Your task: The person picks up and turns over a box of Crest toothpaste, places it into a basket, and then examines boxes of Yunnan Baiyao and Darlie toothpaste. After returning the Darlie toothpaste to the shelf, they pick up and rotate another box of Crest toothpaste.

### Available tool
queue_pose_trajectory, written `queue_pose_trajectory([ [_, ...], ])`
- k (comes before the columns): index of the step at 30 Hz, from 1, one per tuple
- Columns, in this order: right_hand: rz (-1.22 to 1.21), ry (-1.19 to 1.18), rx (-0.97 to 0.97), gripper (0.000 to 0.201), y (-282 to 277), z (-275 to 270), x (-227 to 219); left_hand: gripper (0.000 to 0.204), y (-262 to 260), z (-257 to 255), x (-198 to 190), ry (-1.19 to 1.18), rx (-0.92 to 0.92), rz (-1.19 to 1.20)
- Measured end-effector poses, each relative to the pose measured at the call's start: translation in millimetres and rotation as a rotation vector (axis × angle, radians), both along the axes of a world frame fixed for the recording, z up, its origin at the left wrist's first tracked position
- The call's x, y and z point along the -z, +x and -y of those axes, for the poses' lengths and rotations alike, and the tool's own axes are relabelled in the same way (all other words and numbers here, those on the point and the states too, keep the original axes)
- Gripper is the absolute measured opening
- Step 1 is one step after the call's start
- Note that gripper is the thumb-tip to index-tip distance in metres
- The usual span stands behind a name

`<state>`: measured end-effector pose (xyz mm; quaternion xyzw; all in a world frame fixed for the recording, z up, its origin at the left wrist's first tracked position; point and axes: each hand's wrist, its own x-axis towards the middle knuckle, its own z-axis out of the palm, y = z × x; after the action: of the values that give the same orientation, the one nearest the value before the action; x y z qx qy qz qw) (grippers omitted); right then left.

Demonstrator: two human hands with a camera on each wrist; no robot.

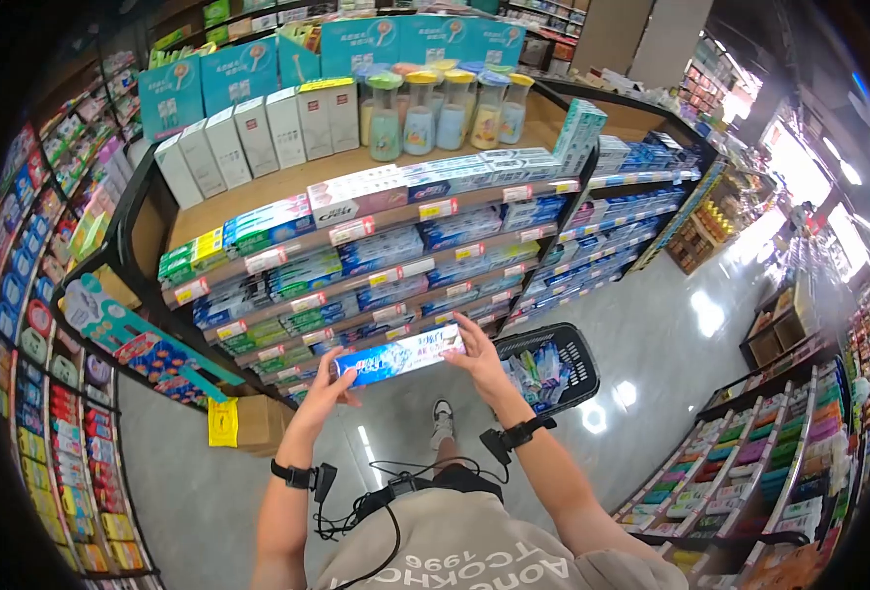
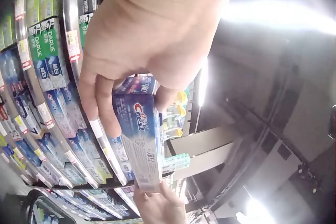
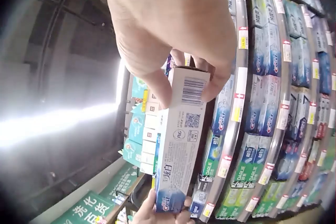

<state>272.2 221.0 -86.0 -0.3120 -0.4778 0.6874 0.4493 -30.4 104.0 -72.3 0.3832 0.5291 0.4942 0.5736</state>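
Pinching one end of a Crest toothpaste box (image 1: 400, 354), the left hand (image 1: 329, 389) is setting its thumb against one face and its fingers against another. The right hand (image 1: 481, 364) is clamping the opposite end the same way, near the barcode (image 3: 193, 90) that is showing in the right wrist view. The box is hanging between both hands in front of the person, lying crosswise.

It is looking like thin, glossy card: probably light, fairly stiff along its edges, a little slick, and likely to dent if squeezed mid-face. The two ends are seeming the surest places to hold, with the long printed faces staying unpressed.

Beyond the fingertips, the toothpaste shelf (image 1: 258, 194) is presenting rows of boxed paste behind price-tag rails; these projecting edges are the ones to mind, though the gap to them is hard to judge. Past the right hand and lower, a black shopping basket (image 1: 584, 372) is holding colourful packs, its rim standing just beside the shelf. Grey floor (image 1: 184, 492) is giving room at either side, while a black cable (image 1: 392, 526) is looping near the waist, below the forearms.
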Motion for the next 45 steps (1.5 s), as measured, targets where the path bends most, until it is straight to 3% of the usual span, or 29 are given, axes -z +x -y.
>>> queue_pose_trajectory([
  [3, 0.057, -0.129, 0.011, 0.075, 15.4, 18.9, -2.9, 0.058, 2.3, -4.0, 8.7, -0.053, 0.091, 0.030],
  [10, 0.181, -0.310, -0.022, 0.066, 55.9, 63.7, 37.1, 0.049, 11.1, -4.8, 25.2, -0.068, 0.304, -0.031],
  [15, 0.171, -0.448, -0.028, 0.050, 76.5, 87.0, 50.6, 0.046, 24.1, 3.6, 56.7, -0.135, 0.342, 0.046],
  [20, 0.077, -0.561, 0.085, 0.049, 93.6, 92.2, 60.3, 0.048, 35.3, 15.8, 82.6, -0.233, 0.381, 0.084],
  [29, 0.183, -0.677, 0.126, 0.043, 83.5, 93.3, 83.8, 0.047, 39.8, 22.2, 115.9, -0.290, 0.221, 0.154],
  [35, 0.139, -0.592, 0.182, 0.045, 85.1, 83.2, 57.4, 0.042, 39.7, 11.1, 92.9, -0.320, 0.273, 0.163],
  [45, 0.075, -0.588, 0.352, 0.037, 117.7, 107.0, 34.9, 0.055, 66.0, -22.3, 70.5, -0.214, 0.424, 0.161],
])
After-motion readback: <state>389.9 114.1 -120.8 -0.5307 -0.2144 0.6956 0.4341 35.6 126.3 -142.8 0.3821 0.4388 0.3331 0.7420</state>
